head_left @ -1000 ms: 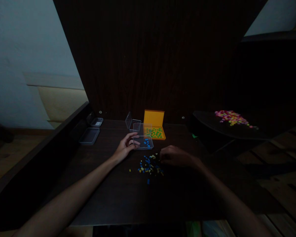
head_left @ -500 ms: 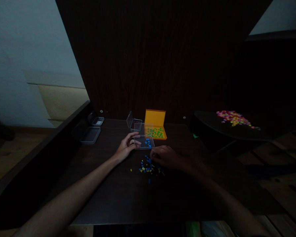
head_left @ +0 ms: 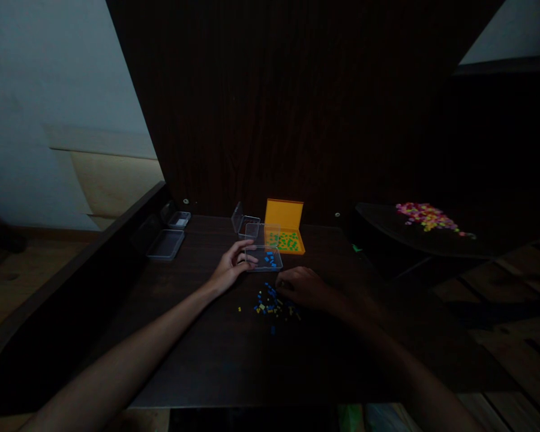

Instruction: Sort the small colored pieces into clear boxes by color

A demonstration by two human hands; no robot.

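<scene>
My left hand (head_left: pixel 234 263) is closed around the left end of a clear plastic box (head_left: pixel 263 269), whose lid stands raised. Inside that box lie several small blue building bricks (head_left: pixel 270 259). Just right of the box's near corner is my right hand (head_left: pixel 300 283), its fingers bent together at the edge of a loose pile of tiny blue and yellow bricks (head_left: pixel 266 306). What its fingertips pinch, if anything, is hidden in shadow. A lone blue brick (head_left: pixel 273 330) sits nearer me, and a yellow one (head_left: pixel 240 309) to the left.
Behind the clear box stands an open orange box (head_left: pixel 284 211) holding green bricks. Beside it is another open clear box (head_left: pixel 249 221). Further clear boxes (head_left: pixel 165 246) are at the left side panel. Colourful small pieces (head_left: pixel 427 216) heap on a dark surface at right.
The whole view has shifted very slightly. My right hand has moved a touch right and down from the box's corner; my left hand keeps its place on the box.
</scene>
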